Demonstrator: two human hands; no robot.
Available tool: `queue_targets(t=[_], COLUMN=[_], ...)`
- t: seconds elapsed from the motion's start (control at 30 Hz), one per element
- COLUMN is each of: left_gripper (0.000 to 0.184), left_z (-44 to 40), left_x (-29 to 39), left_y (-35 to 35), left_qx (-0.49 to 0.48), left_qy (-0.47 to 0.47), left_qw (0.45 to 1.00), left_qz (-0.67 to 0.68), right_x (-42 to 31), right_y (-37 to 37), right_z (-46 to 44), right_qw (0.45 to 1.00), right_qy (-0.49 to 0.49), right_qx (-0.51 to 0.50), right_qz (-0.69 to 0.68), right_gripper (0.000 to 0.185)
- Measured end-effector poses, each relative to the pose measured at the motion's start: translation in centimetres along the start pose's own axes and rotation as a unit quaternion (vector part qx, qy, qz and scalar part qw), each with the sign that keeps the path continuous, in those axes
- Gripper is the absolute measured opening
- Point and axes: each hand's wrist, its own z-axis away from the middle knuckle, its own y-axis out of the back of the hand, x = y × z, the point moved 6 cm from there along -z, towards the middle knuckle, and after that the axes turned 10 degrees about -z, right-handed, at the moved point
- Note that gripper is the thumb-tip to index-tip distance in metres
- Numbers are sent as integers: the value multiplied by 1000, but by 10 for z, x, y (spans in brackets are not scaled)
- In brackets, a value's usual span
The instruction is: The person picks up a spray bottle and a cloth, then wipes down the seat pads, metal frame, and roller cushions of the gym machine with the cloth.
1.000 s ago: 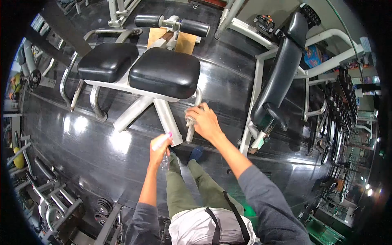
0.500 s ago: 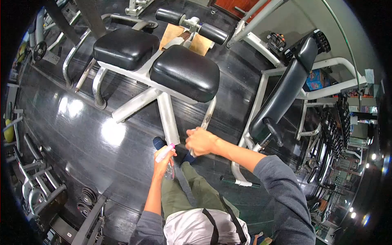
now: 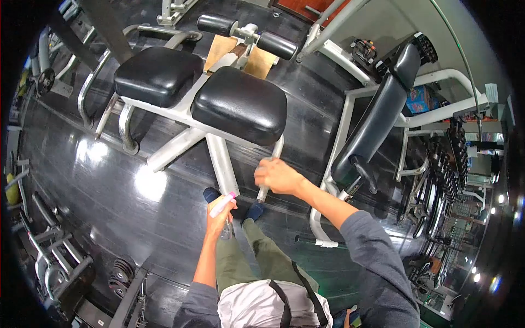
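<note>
My left hand point(image 3: 219, 214) is wrapped round a clear spray bottle point(image 3: 222, 204) with a white and pink top, held above my legs. My right hand point(image 3: 278, 176) is closed at the curved metal handle point(image 3: 278, 148) beside the near black pad point(image 3: 240, 104) of a bench machine. In the earliest view this hand held a greyish cloth; now its fingers hide whatever is in them. A second black pad point(image 3: 158, 75) is on the left of the same white frame point(image 3: 221, 164).
A black inclined bench point(image 3: 377, 123) on a white frame stands to the right. Dumbbell racks point(image 3: 440, 169) line the far right. Weight plates point(image 3: 121, 271) and another machine are at the lower left. Part of another person point(image 3: 348, 318) shows at the bottom edge.
My right hand dropped toward my feet, then moved back up along the handle. The left hand keeps its hold on the bottle. The camera view has shifted, and my feet have moved.
</note>
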Motion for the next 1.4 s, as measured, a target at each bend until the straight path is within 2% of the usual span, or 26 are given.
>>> queue_targets(t=[0.03,0.07,0.13,0.17,0.2,0.33,0.47,0.5,0.57,0.6,0.63,0.67,0.7,0.73,0.77,0.8,0.87,0.93,1.0,1.13,1.2,1.27,1.3,1.33,1.4], left_gripper=[13,13,13,13,13,11,10,10,10,10,10,11,11,13,15,15,18,19,20,20,20,19,19,19,19], left_z=[-2,-4,-9,-11,-14,-25,-38,-40,-43,-44,-46,-48,-49,-50,-51,-51,-51,-51,-47,-43,-41,-36,-33,-30,-24], left_x=[3,6,13,17,19,34,47,52,62,64,65,67,69,70,71,71,71,69,68,62,55,50,49,49,47], left_y=[-4,-8,-16,-20,-21,-29,-30,-30,-30,-29,-29,-28,-28,-29,-29,-29,-29,-30,-29,-29,-30,-30,-29,-30,-32], left_qx=[-11,-22,-41,-55,-58,-84,-115,-121,-130,-135,-136,-136,-142,-142,-141,-147,-144,-150,-153,-157,-148,-144,-140,-136,-129], left_qy=[-3,-5,-7,-9,-8,-8,-14,-14,-19,-18,-16,-15,-13,-10,-9,-8,-9,-7,-5,2,5,1,1,6,10], left_qw=[1000,1000,999,998,998,996,993,992,990,989,989,989,987,987,987,985,987,986,985,981,982,984,985,985,986], left_qz=[3,5,3,5,1,-17,-25,-31,-43,-50,-55,-61,-71,-76,-81,-90,-67,-74,-80,-118,-120,-101,-103,-105,-106], right_x=[-8,-2,26,47,66,57,17,18,25,39,54,67,75,93,102,103,80,47,14,-36,-42,-25,-17,-4,20], right_y=[5,5,15,19,36,26,15,19,27,38,38,29,14,-23,-66,-99,-128,-128,-124,-142,-147,-145,-133,-126,-114], right_z=[2,3,3,5,10,12,29,33,45,59,76,92,91,96,97,86,60,35,34,40,42,44,45,43,39], right_qw=[999,999,995,979,977,972,980,978,953,909,824,714,706,555,375,306,261,165,109,167,153,240,252,238,293], right_qy=[46,42,-20,-122,-150,-185,-113,-119,-163,-205,-264,-315,-320,-368,-392,-363,-331,-267,-299,-285,-288,-304,-301,-294,-278], right_qx=[4,6,46,8,80,95,147,152,191,325,449,561,568,600,602,553,465,445,460,383,387,425,421,451,463], right_qz=[-12,-14,88,162,128,108,-75,-76,-167,-163,-223,-276,-278,-444,-586,-685,-778,-839,-829,-862,-862,-818,-818,-808,-788], right_gripper=[15,15,14,22,23,22,33,33,34,46,49,52,52,50,48,44,45,44,41,42,44,48,51,51,49])
